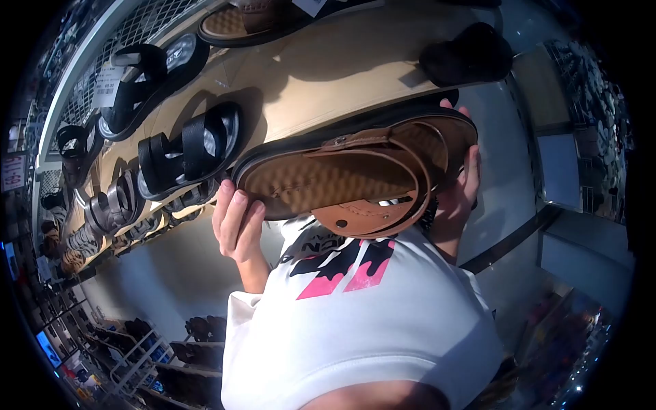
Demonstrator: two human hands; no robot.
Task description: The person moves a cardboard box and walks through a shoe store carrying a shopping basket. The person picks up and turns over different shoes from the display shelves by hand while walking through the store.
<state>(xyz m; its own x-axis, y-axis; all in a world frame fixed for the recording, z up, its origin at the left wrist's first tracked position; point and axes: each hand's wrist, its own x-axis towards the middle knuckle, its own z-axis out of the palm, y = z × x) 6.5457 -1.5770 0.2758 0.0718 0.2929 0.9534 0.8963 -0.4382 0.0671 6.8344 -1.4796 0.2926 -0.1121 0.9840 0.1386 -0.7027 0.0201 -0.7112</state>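
A brown sandal (pixel 328 179) with a dark sole edge lies sideways in front of my chest, its textured footbed facing up toward the camera and its tan straps hanging over the near side. My left hand (pixel 239 222) grips the end at the left of the view, fingertips on the rim. At the other end my right hand (pixel 465 181) is wrapped round the sandal, partly hidden behind it. A dark sole edge shows just behind the brown sandal; whether it belongs to a second sandal I cannot tell.
A wooden shelf (pixel 307 102) holds black strapped sandals (pixel 195 147), a tagged black sandal (pixel 147 85), a brown sandal (pixel 256 20) at the top and a dark shoe (pixel 468 55) at the right. More sandals line lower shelves at the left, beside a white mesh frame (pixel 89 82).
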